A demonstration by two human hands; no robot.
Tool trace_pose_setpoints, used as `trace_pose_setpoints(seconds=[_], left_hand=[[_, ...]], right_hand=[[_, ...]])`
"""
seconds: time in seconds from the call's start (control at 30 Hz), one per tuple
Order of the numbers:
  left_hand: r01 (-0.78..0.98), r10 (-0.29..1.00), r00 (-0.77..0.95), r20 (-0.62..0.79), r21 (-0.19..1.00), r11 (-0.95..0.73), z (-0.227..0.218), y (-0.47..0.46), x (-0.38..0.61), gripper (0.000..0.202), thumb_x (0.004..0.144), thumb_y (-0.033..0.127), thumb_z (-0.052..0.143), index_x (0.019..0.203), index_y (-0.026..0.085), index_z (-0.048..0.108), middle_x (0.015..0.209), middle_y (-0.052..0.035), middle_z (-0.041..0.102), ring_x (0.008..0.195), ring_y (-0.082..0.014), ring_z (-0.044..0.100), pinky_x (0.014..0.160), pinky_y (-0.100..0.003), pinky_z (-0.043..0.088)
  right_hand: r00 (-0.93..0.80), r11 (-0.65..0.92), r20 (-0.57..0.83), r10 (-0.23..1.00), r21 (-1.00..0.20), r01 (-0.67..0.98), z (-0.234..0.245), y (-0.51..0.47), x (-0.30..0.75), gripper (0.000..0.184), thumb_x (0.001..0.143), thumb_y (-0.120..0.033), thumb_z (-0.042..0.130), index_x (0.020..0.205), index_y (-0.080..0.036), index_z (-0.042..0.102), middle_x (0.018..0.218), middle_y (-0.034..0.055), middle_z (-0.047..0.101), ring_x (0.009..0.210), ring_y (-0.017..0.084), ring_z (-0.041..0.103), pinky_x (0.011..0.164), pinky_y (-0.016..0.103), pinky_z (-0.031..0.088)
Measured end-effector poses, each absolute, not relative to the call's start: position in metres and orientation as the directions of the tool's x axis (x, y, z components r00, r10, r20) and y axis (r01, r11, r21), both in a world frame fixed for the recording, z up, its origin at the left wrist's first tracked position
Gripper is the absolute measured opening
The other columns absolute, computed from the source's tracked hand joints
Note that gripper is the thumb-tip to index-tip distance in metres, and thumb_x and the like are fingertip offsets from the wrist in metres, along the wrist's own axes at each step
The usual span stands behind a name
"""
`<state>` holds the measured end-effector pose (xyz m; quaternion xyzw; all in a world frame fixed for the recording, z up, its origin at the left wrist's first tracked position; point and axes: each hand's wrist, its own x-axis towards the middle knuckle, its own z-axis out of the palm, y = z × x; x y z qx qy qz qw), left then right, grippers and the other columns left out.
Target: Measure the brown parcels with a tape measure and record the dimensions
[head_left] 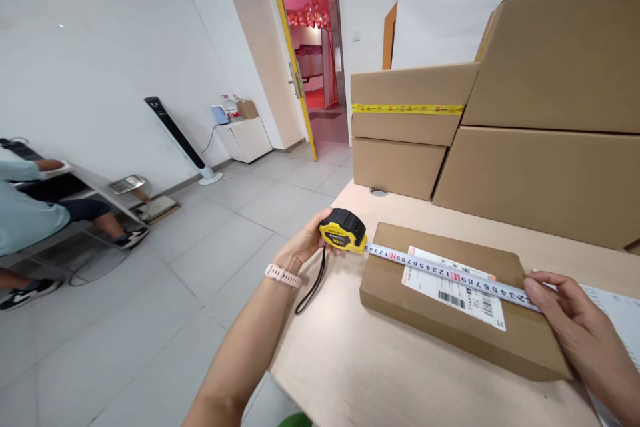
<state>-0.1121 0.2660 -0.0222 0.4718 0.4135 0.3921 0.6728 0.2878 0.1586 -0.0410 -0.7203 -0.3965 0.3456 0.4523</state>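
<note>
My left hand (pixel 306 240) is closed around a black and yellow tape measure (pixel 343 229), just off the left end of a flat brown cardboard box (pixel 450 340). A dark wrist strap hangs from the tape measure. Its white blade (pixel 435 268) is pulled out lengthwise over the top of the box and crosses a white shipping label (pixel 453 293). At the box's right end, my right hand (pixel 575 320) pinches the blade's far end with the thumb on top. The other fingers of that hand are partly hidden by the box edge.
Large cardboard boxes (pixel 540 173) are stacked along the back of the wooden table (pixel 350 367). White paper (pixel 615 313) lies at the right. Across the floor stand a tower fan (pixel 177 137) and a white cabinet (pixel 245 140). A seated person (pixel 30 213) is at far left; a door (pixel 293 53) stands open.
</note>
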Motion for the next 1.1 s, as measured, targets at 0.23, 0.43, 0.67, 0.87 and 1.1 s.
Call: trace_pose_setpoints(seconds=[0.23,0.43,0.67,0.87,1.1], left_hand=[[-0.135,0.919,0.351,-0.180,0.962,0.239,-0.0191,0.2645,-0.1100,0.055,0.090,0.063,0.043,0.081,0.013,0.063,0.062,-0.0004,0.065,0.048,-0.0097,0.059,0.041,-0.021,0.042],[-0.143,0.921,0.348,-0.177,0.961,0.238,-0.0172,0.2629,-0.1093,0.053,0.091,0.061,0.044,0.081,0.013,0.063,0.061,-0.0001,0.065,0.048,-0.0095,0.059,0.041,-0.020,0.042],[-0.141,0.921,0.349,-0.176,0.961,0.237,-0.0170,0.2634,-0.1084,0.054,0.089,0.063,0.044,0.081,0.013,0.064,0.061,-0.0013,0.066,0.048,-0.0109,0.060,0.040,-0.021,0.041],[-0.135,0.920,0.352,-0.171,0.964,0.230,-0.0173,0.2634,-0.1083,0.056,0.086,0.066,0.046,0.080,0.013,0.064,0.060,-0.0024,0.067,0.049,-0.0123,0.062,0.040,-0.022,0.041],[-0.135,0.920,0.355,-0.165,0.965,0.225,-0.0190,0.2636,-0.1093,0.056,0.088,0.065,0.044,0.079,0.013,0.064,0.056,-0.0004,0.064,0.048,-0.0114,0.060,0.041,-0.022,0.041]], right_hand=[[0.441,-0.281,-0.139,0.887,-0.919,0.277,-0.0411,0.1579,0.2874,0.052,0.067,-0.070,0.064,0.099,-0.030,0.058,0.080,0.0008,0.065,0.071,0.022,0.058,0.057,0.029,0.044],[0.449,-0.280,-0.130,0.884,-0.917,0.285,-0.0421,0.1576,0.2892,0.052,0.065,-0.069,0.065,0.099,-0.030,0.059,0.081,0.0013,0.066,0.071,0.023,0.059,0.057,0.030,0.045],[0.442,-0.252,-0.113,0.890,-0.929,0.271,-0.0456,0.1592,0.2901,0.051,0.063,-0.064,0.069,0.099,-0.028,0.059,0.081,0.0028,0.065,0.071,0.024,0.060,0.056,0.032,0.046],[0.445,-0.277,-0.133,0.886,-0.920,0.278,-0.0423,0.1575,0.2888,0.052,0.065,-0.069,0.065,0.099,-0.030,0.059,0.080,0.0014,0.065,0.071,0.023,0.059,0.057,0.031,0.045],[0.444,-0.284,-0.145,0.884,-0.921,0.266,-0.0424,0.1579,0.2879,0.054,0.066,-0.071,0.064,0.101,-0.029,0.058,0.081,0.0022,0.065,0.071,0.023,0.059,0.056,0.031,0.045]])
